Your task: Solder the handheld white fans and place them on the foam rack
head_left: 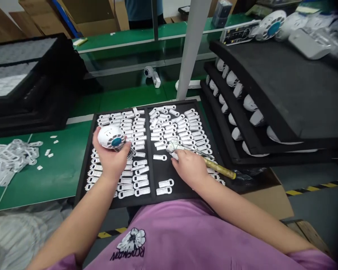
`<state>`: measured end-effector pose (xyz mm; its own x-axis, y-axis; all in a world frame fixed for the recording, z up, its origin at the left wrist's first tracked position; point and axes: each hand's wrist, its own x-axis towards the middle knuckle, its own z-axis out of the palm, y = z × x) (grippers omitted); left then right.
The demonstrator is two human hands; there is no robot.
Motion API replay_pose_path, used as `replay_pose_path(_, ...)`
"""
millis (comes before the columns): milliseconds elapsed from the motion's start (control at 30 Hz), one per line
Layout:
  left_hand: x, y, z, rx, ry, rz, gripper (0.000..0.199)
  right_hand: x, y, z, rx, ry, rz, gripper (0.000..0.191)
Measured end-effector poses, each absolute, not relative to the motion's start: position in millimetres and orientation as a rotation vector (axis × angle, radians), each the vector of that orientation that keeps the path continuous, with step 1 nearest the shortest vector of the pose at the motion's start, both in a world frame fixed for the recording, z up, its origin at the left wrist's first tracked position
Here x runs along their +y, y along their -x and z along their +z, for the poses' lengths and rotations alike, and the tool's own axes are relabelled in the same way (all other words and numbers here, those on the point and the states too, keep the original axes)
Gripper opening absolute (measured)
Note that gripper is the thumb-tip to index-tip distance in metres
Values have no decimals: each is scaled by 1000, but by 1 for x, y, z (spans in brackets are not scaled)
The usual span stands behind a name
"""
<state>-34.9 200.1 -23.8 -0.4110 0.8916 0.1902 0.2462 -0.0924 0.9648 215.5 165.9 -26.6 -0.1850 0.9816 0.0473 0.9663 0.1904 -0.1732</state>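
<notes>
My left hand [111, 159] is closed around a white device [109, 137] with a round, vented head and a teal centre, held above the left half of a black tray [153, 165]. The fingers of my right hand [190, 167] are closed on a small white part [173, 146] over the tray's right half. Alongside that hand lies a screwdriver with a yellow handle [220, 167]; whether the palm also grips it, I cannot tell. Rows of flat white plastic pieces [142, 183] with round ends fill much of both halves.
Stacked black foam trays [270, 90] with white devices between them stand at right. A pile of white pieces [11, 159] lies on the green table [59, 180] at left, near black trays [25, 82]. A grey post [193, 45] rises behind the tray. Another person [143, 11] stands beyond.
</notes>
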Motion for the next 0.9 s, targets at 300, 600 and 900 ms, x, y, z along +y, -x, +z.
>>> replay_pose_path(300,207,33,-9,1706,-1327,1487,46,153,-214,-20,-2489,1785,302,40)
replay_pose_path(600,185,1,15,1075,-1089,1110,63,167,-221,-7,-1219,1396,1650,43)
replay_pose_path(900,178,-37,13,971,-985,1026,59,161,-233,9,-411,954,1999,31)
